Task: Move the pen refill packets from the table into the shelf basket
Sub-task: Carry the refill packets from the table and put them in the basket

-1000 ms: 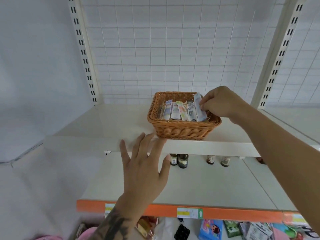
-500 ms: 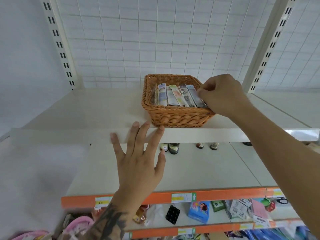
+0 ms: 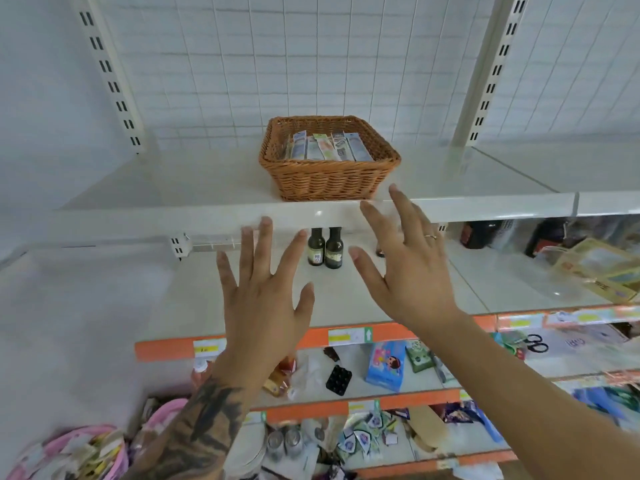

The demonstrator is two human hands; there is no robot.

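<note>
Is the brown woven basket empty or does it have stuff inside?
Not empty. The brown wicker basket holds several pen refill packets leaning side by side.

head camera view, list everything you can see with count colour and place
basket: one, brown wicker, on the top white shelf
pen refill packets: several, pale multicoloured, upright in a row inside the basket
small bottles: two, dark with labels, second shelf, under the basket
yellow boxes: exact count unclear, second shelf at right
scissors: one, black handles, third shelf at right
blue packet: one, third shelf
black tray: one, third shelf
pink items: count unclear, bottom left
left hand: open, empty, below the top shelf
right hand: open, empty, ring on one finger
</note>
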